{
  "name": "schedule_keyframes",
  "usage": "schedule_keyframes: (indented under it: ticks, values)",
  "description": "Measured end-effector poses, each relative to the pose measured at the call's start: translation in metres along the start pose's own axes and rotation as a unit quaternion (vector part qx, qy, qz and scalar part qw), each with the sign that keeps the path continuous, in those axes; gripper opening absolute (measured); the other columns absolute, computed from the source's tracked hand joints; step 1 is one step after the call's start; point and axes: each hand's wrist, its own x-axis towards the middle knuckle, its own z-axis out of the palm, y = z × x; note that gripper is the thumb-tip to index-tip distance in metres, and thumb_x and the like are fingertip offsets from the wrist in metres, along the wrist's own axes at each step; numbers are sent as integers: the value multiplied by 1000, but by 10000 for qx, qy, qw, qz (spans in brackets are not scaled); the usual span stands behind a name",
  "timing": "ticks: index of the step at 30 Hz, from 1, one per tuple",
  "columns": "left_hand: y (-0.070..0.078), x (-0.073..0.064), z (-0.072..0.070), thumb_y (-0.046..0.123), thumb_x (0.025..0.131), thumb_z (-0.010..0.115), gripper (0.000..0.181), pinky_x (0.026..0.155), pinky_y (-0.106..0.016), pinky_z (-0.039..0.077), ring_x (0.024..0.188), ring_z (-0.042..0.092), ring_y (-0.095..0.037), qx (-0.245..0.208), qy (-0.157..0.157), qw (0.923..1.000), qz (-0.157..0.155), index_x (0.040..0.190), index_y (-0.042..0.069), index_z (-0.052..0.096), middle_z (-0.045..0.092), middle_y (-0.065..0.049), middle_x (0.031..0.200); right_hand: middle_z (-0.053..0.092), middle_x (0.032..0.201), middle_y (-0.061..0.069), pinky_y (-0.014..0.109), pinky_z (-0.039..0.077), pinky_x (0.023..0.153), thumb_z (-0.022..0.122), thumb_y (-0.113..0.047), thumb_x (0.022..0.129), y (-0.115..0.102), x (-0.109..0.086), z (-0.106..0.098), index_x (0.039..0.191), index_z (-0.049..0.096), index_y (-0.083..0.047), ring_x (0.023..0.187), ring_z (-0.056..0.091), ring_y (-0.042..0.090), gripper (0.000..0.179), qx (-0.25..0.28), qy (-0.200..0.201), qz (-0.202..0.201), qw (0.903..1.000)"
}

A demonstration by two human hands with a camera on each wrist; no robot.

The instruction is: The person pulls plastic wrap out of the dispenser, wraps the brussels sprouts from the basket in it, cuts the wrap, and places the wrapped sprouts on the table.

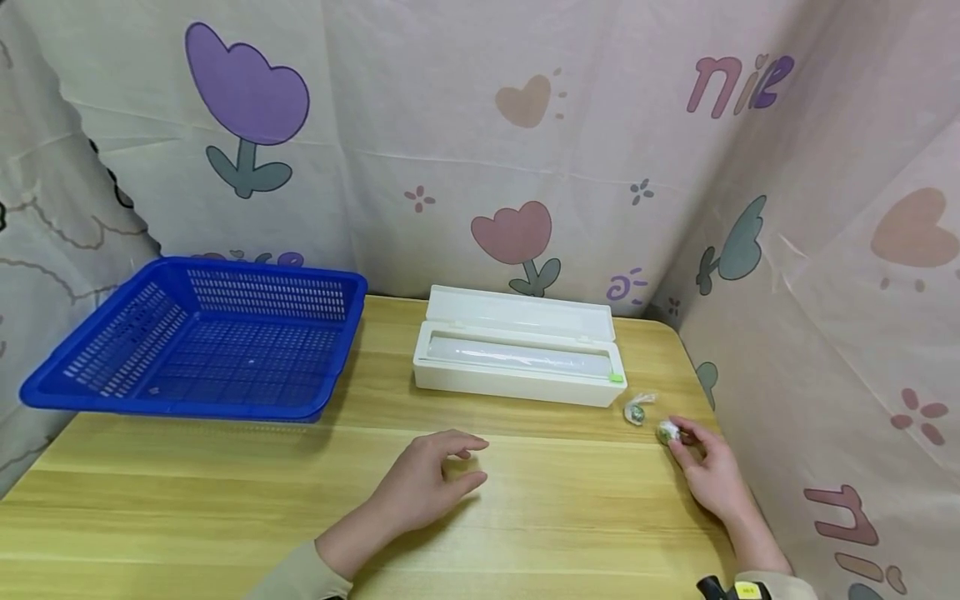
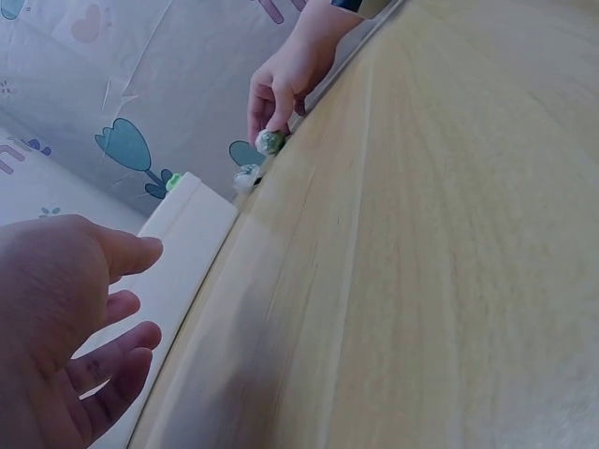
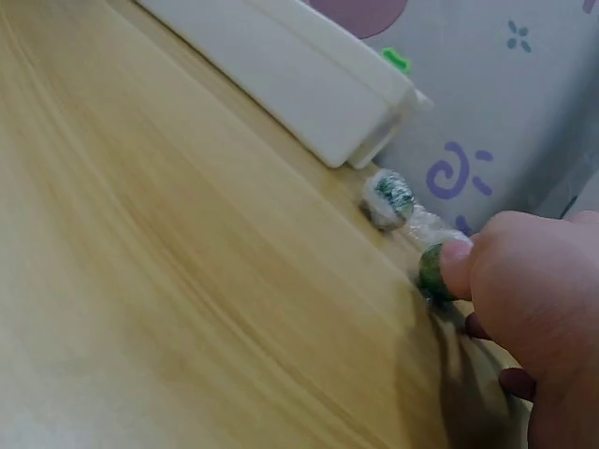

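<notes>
My right hand (image 1: 708,471) pinches a small round green thing wrapped in clear film (image 1: 667,432) between thumb and fingers, low over the right side of the table. Just beyond it lies a second film-wrapped green ball (image 1: 634,413), its twisted film tail sticking out. The right wrist view shows this second ball (image 3: 387,198) near the box's corner. My left hand (image 1: 427,483) hovers over the middle of the table, fingers loosely bent and holding nothing. Behind both hands stands a white cling film box (image 1: 517,387), lid raised, with a roll of film (image 1: 517,354) inside.
A blue plastic basket (image 1: 330,408) with slotted sides stands at the back left of the wooden table (image 1: 525,533). A green slider (image 1: 616,377) sits on the box's right front edge. Patterned cloth (image 1: 420,100) hangs close behind the table and along its right side.
</notes>
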Motion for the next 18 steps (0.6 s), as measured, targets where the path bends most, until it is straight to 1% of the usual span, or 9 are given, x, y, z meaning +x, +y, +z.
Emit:
schedule_keyframes:
  ticks: [2, 4, 7, 10, 12, 14, 17, 18]
  values:
    - [0, 0, 0, 20, 92, 86, 35, 74, -31, 56, 102, 71, -18, -16, 1, 10000, 28, 126, 15, 77, 75, 7, 122, 68, 124, 25, 8, 40, 92, 69, 5, 99, -1, 1, -1, 135, 63, 9, 103, 58, 7, 37, 95, -88, -15, 9999]
    - [1, 0, 0, 19, 92, 86, 35, 71, -28, 55, 102, 72, -19, -37, 10, 10000, 46, 125, 15, 77, 74, 8, 122, 67, 128, 24, 11, 40, 92, 70, -1, 101, -4, 2, -3, 138, 62, 7, 106, 58, 13, 38, 113, -162, 73, 9998]
    - [1, 0, 0, 19, 92, 86, 34, 67, -26, 54, 102, 72, -21, -103, 23, 9999, 59, 125, 14, 77, 74, 8, 122, 65, 134, 21, 26, 43, 91, 70, -14, 104, -10, 5, -5, 141, 62, 3, 113, 56, 24, 41, -27, -282, 332, 9990]
    - [2, 0, 0, 18, 92, 85, 33, 66, -25, 54, 102, 72, -22, -153, 20, 9999, 33, 125, 14, 77, 74, 7, 123, 63, 136, 21, 45, 44, 90, 73, -24, 103, -19, 11, -3, 140, 62, -1, 118, 54, 34, 45, -296, -269, 446, 9982]
    - [2, 0, 0, 18, 92, 85, 33, 65, -25, 54, 103, 72, -22, -170, -1, 9999, -7, 124, 14, 77, 74, 7, 124, 64, 134, 22, 56, 39, 93, 75, -29, 101, -24, 17, 0, 138, 64, -1, 118, 55, 40, 48, -542, -181, 403, 9976]
    - [2, 0, 0, 19, 93, 85, 33, 65, -25, 54, 103, 71, -22, -171, -40, 9998, -52, 125, 14, 77, 73, 8, 125, 68, 129, 22, 65, 33, 95, 78, -36, 98, -30, 24, 5, 133, 67, -1, 119, 55, 43, 51, -898, -67, 338, 9954]
    - [2, 1, 0, 19, 93, 85, 34, 63, -25, 55, 104, 71, -21, -193, -96, 9997, -89, 126, 14, 77, 72, 8, 127, 72, 122, 23, 71, 26, 93, 79, -51, 93, -36, 33, 12, 124, 72, -1, 117, 56, 45, 59, -1528, 17, 320, 9877]
    - [2, 1, 0, 19, 93, 85, 34, 63, -24, 55, 104, 71, -21, -199, -101, 9997, -77, 126, 14, 77, 72, 8, 127, 72, 121, 22, 72, 26, 92, 78, -56, 92, -38, 35, 14, 121, 74, -2, 116, 56, 45, 61, -1766, 17, 339, 9837]
